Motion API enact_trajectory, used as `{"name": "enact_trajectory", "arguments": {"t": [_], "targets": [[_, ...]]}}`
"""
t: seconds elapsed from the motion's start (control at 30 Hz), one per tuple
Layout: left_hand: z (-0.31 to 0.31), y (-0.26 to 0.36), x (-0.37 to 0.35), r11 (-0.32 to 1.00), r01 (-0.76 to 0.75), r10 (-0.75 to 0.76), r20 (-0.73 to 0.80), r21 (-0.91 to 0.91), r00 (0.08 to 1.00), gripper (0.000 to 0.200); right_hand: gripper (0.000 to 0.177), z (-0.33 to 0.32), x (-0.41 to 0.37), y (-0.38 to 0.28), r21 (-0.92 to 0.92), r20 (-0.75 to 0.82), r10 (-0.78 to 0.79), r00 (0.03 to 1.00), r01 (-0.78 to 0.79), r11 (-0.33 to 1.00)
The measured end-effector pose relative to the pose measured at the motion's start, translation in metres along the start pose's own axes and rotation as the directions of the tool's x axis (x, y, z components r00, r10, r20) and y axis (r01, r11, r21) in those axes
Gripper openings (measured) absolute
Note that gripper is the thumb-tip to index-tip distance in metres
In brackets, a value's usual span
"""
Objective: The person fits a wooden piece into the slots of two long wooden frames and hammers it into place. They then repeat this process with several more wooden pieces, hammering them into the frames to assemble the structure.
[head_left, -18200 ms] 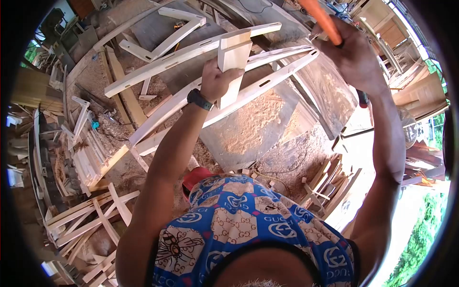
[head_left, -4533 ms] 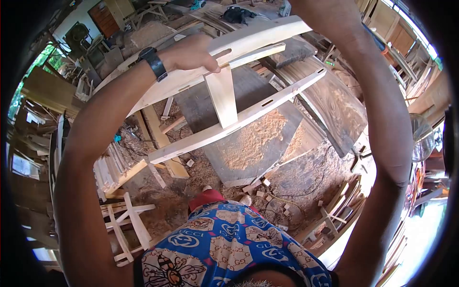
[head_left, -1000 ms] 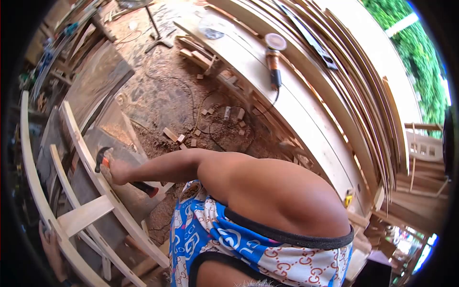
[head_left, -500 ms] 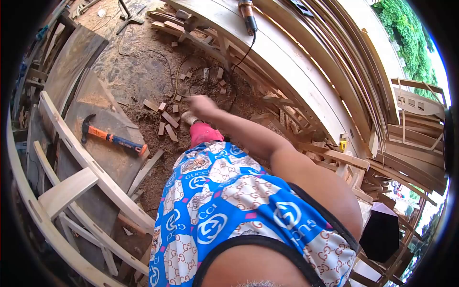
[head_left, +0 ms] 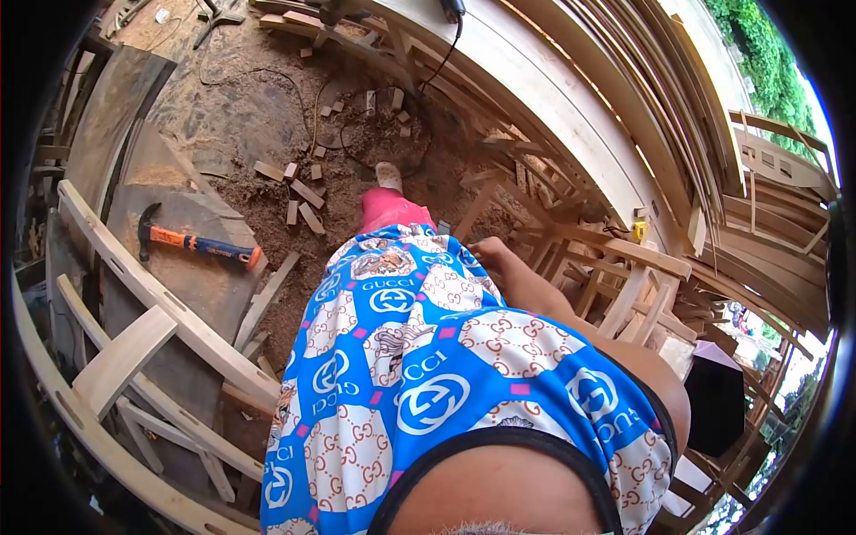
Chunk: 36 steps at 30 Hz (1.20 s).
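Note:
My right hand [head_left: 492, 256] hangs low beside the hem of my blue and white patterned shirt [head_left: 392, 299], its fingers curled in. The shirt's edge covers part of the hand, and whatever may lie in the fingers is hidden. Nearest to it stands a wooden frame like a stool [head_left: 624, 267]. My left hand is out of view. Below the shirt shows pink-red legwear [head_left: 392, 209] above one foot [head_left: 388, 175] on the sawdust floor.
A claw hammer [head_left: 201, 245] with an orange and blue handle lies on a board at left. Curved slotted wooden frames [head_left: 169, 308] stand in front of it. Small wood blocks [head_left: 308, 193] and a cable [head_left: 343, 143] litter the floor. Long planks [head_left: 553, 98] run along the right.
My right hand has drawn back from over the floor ahead to beside my shirt. The view has shifted, so the hammer and blocks sit further left. The power tool has mostly left the top edge.

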State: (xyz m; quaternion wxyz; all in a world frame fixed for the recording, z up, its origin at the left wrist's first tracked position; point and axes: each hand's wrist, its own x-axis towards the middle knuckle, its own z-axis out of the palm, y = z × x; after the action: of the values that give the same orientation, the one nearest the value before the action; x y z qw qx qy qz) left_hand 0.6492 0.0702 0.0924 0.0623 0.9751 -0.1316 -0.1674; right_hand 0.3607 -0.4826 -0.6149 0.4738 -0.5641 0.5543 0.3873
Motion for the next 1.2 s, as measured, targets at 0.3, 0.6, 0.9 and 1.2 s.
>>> {"name": "enact_trajectory", "arguments": {"t": [0.3, 0.6, 0.9, 1.2], "targets": [[0.023, 0.080, 0.127, 0.893, -0.107, -0.037, 0.308, 0.436, 0.951, 0.050, 0.007, -0.004, -0.009, -0.167, -0.020, 0.244, -0.230, 0.942, 0.242, 0.970], [0.253, 0.064, 0.292, 0.966, -0.131, 0.027, 0.416, 0.225, 0.909, 0.036, 0.026, -0.032, 0.055, -0.276, -0.332, 0.075, -0.331, 0.941, 0.336, 0.881], [0.593, 0.015, 0.137, 0.811, 0.329, -0.033, 0.523, -0.484, 0.852, 0.042, 0.078, 0.122, -0.073, -0.248, -0.857, 0.514, -0.233, 0.826, 0.480, -0.190], [0.758, -0.012, 0.122, 0.184, 0.875, -0.146, 0.868, -0.447, 0.474, 0.037, 0.111, 0.176, -0.132, -0.168, -0.933, 0.357, -0.158, 0.921, 0.345, -0.098]]}}
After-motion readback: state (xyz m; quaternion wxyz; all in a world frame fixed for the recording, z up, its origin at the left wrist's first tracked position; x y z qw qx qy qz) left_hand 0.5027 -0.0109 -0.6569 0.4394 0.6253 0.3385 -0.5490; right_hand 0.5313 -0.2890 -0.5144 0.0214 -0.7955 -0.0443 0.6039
